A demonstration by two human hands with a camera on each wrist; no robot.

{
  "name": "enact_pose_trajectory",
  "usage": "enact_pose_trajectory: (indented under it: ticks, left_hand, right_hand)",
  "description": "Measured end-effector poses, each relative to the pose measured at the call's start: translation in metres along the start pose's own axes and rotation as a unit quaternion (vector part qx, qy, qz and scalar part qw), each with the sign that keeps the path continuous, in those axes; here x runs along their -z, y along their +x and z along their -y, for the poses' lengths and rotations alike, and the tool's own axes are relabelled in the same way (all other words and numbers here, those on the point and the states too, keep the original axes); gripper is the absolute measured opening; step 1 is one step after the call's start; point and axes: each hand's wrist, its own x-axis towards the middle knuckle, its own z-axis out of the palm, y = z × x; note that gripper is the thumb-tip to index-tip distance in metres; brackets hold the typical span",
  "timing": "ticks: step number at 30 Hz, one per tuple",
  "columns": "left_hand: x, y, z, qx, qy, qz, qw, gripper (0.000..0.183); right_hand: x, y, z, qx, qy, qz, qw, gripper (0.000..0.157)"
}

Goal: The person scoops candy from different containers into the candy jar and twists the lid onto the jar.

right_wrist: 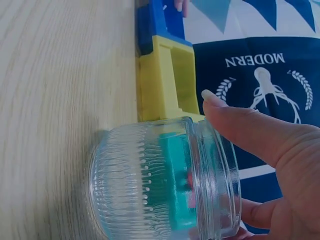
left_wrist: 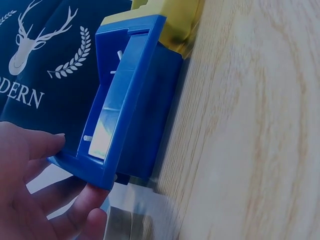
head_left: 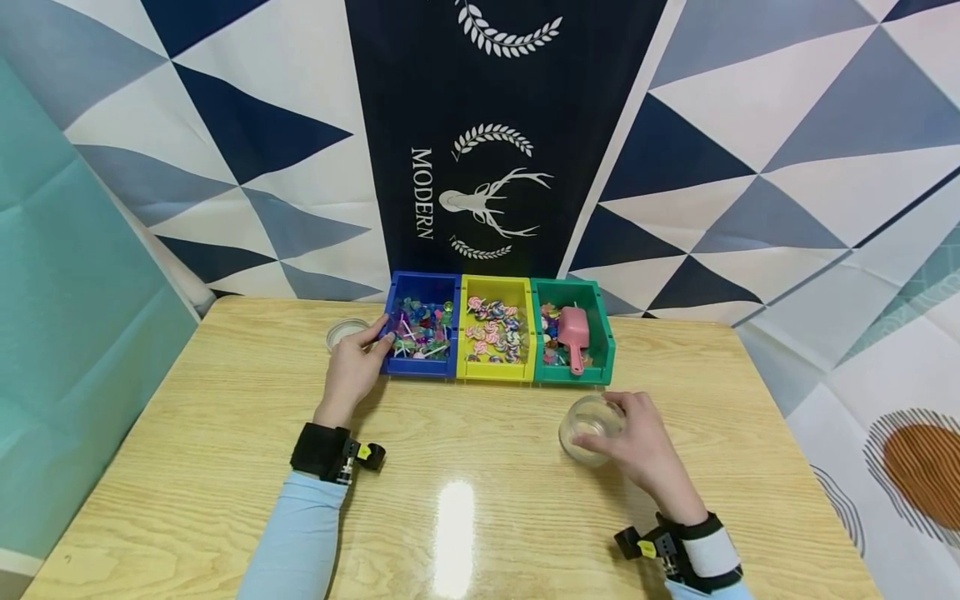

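Observation:
My left hand [head_left: 354,364] pinches the outer side rim of the blue bin [left_wrist: 145,95], thumb on top and fingers beneath the edge. Small colourful charms, some with white sticks, fill that bin. A clear glass jar [head_left: 581,454] stands on the table at front right. My right hand [head_left: 637,437] grips it near the mouth, thumb on one side and fingers on the other. Ribbed walls of the glass jar [right_wrist: 125,170] show in the right wrist view, where nothing is visible inside it. Part of the fingers is hidden behind the glass.
Joined to the blue bin are a yellow bin [head_left: 495,372] with swirled lollipop charms and a green bin [head_left: 606,333] with mixed charms and a pink scoop [head_left: 573,327]. A round clear lid [head_left: 343,332] lies left of the bins. A patterned cloth [head_left: 480,100] hangs behind.

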Motion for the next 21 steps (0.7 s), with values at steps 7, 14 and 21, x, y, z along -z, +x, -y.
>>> enact_pose_trajectory:
  ticks: [7, 14, 21]
  left_hand:
    - [0.000, -0.001, -0.001, 0.002, 0.003, 0.001, 1.0000, 0.041]
    - [0.000, 0.000, -0.001, 0.001, 0.003, 0.000, 1.0000, 0.042]
    - [-0.001, 0.001, 0.000, 0.001, 0.003, 0.001, 1.0000, 0.042]
  right_hand:
    - [-0.006, -0.003, 0.007, 0.010, -0.002, 0.004, 1.000, 0.090]
    - [-0.011, -0.004, 0.011, 0.017, 0.000, 0.008, 1.000, 0.090]
    - [-0.013, -0.006, 0.014, 0.019, -0.001, 0.008, 1.000, 0.089]
